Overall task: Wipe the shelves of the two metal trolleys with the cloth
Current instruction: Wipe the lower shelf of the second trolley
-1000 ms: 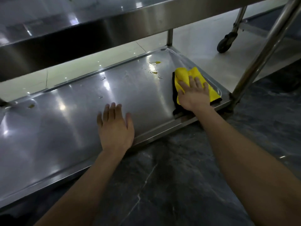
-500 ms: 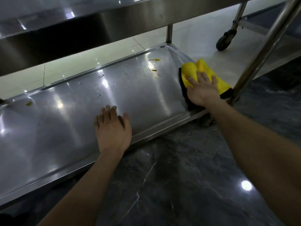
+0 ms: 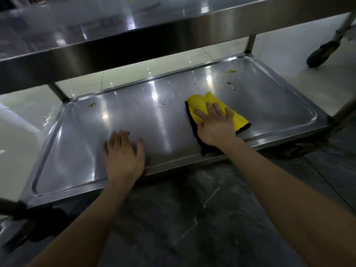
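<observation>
R hand point(image 3: 215, 126) lies flat w/ fingers spread, pressing the yellow cloth point(image 3: 202, 105) onto the bottom shelf point(image 3: 269, 105). L hand point(image 3: 123, 157) rests open, palm down, on the shelf's near edge, well left of the cloth. Yellowish drips point(image 3: 230, 77) sit beyond the R hand.

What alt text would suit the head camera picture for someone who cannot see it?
A person's right hand presses a folded yellow cloth with a dark edge flat on the lower stainless-steel trolley shelf, while the left hand rests flat near its front edge. Small yellowish spots lie on the shelf beyond the cloth.
</observation>
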### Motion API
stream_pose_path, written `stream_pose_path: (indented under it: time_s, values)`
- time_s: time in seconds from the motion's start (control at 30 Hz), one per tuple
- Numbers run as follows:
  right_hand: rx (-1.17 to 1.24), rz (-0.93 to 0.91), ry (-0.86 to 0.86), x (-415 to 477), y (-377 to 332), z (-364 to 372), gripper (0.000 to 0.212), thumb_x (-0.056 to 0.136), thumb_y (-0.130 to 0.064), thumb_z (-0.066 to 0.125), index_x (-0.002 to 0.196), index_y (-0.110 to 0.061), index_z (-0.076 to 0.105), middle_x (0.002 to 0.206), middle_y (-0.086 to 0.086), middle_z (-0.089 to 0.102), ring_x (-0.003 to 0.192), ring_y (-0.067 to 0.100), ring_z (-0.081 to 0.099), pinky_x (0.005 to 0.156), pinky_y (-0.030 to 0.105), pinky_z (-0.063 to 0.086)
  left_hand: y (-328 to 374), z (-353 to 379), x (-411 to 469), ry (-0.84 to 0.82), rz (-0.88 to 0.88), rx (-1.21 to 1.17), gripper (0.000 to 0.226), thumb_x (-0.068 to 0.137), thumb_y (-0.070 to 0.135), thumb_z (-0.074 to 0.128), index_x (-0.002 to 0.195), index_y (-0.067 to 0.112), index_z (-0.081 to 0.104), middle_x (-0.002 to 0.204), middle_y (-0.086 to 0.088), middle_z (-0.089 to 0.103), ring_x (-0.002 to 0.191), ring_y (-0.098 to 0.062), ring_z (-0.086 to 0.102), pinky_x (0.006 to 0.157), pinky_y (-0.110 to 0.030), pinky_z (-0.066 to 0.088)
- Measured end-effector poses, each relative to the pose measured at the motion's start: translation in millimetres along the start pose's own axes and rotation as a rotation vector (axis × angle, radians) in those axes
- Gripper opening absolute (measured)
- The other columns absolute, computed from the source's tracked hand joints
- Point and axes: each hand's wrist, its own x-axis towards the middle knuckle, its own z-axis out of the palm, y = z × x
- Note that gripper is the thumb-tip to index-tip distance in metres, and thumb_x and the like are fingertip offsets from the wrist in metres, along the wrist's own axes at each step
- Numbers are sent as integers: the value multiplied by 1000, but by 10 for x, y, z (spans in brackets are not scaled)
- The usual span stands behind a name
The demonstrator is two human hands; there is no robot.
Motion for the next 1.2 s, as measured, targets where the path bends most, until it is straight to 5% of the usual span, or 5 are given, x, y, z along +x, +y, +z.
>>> stream_pose_path:
  time_s: [0.13,0.27,0.63,0.93,1.2]
  values:
    - [6,29,-120,425,-408,62,60,103,-42,34,163,-43,30,180,5,6,165,30,4,127,67,0,7,49,-34,0,-53,-37,49,112,36,48,148,4,53,155,-20,56,153,-38,42,129,-56,24]
    - [58,-195,-162,600,-880,130,60,104,-40,38,163,-47,32,179,0,10,165,25,5,129,63,-3,-8,43,-28,25,-53,-69,52,111,40,40,149,7,52,151,-19,59,151,-37,44,129,-56,25]
    - [103,-593,-142,-737,-648,-62,52,105,-45,52,157,-43,47,175,0,27,164,20,19,132,50,7,-39,-57,-77,54,-86,-314,53,107,35,36,137,0,63,143,-18,66,140,-39,54,123,-51,36]
    - [-98,-715,-342,-1139,-915,-537,71,86,-9,64,153,-31,50,144,12,51,132,39,51,104,46,47,-706,-644,-495,-7,104,-282,30,109,19,55,133,4,65,134,-15,67,125,-39,61,111,-49,45]
    - [-52,-850,-461,-1109,-2288,-1134,71,89,-9,61,155,-29,43,132,14,49,113,43,56,91,52,52,-1573,-1497,-1034,-163,71,-177,40,91,11,69,130,14,69,128,-7,71,118,-35,66,100,-48,55]
